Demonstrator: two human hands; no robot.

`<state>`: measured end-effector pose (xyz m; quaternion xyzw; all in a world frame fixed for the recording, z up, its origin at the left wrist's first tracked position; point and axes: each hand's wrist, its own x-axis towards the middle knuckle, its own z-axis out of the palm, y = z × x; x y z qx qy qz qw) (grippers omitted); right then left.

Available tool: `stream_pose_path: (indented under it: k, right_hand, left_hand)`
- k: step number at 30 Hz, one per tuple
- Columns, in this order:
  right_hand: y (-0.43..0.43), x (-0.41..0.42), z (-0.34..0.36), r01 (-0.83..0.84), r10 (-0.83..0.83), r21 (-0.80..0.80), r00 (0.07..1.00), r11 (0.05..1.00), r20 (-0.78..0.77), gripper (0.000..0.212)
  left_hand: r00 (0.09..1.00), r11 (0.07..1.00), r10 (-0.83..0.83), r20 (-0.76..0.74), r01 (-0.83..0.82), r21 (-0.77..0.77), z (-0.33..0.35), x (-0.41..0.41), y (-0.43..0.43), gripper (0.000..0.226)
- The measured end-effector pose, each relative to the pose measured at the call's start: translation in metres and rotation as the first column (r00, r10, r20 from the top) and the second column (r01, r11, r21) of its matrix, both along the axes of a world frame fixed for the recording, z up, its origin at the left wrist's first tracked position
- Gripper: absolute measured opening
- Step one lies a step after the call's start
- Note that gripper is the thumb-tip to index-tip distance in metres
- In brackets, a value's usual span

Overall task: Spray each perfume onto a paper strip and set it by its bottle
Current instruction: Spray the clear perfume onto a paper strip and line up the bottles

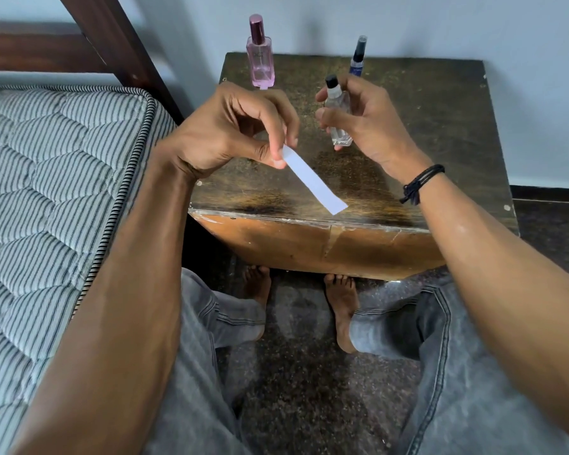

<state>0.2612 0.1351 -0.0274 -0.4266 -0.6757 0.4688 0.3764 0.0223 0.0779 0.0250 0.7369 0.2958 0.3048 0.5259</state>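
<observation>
My left hand (243, 129) pinches one end of a white paper strip (312, 182), which slants down to the right above the small dark table (440, 119). My right hand (362, 123) grips a small clear bottle (337, 110) with a black cap, held upright just right of the strip's upper end. A tall pink perfume bottle (260, 57) with a dark cap stands at the table's back left. A slim blue spray bottle (358, 57) stands at the back, partly behind my right hand.
A striped quilted mattress (53, 178) on a dark wooden bed frame (112, 37) lies close on the left. The table backs onto a pale wall. My knees in grey jeans and bare feet are below the table's front edge.
</observation>
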Motion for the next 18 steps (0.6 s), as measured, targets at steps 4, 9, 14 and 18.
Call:
stream_pose_path:
  k: [4,9,14,18]
  right_hand:
    - [0.0,0.001,0.002,0.027,-0.027,0.005,0.999,1.0,0.018,0.022]
    - [0.0,0.002,0.003,0.06,-0.06,0.006,0.998,0.998,0.009,0.026]
    - [0.0,0.004,0.003,0.06,-0.06,0.001,0.998,0.998,-0.001,0.027]
    - [0.0,0.004,0.003,0.059,-0.059,0.015,0.998,0.998,-0.003,0.026]
  left_hand:
    - [0.982,0.999,0.007,-0.188,0.003,0.049,0.001,0.006,0.001,0.01]
    - [0.922,0.988,0.121,-0.369,-0.078,0.131,-0.009,0.013,0.008,0.012]
    - [0.871,0.949,0.246,-0.426,-0.126,0.289,-0.02,0.016,0.013,0.011]
    - [0.855,0.91,0.305,-0.42,-0.131,0.395,-0.026,0.017,0.017,0.008]
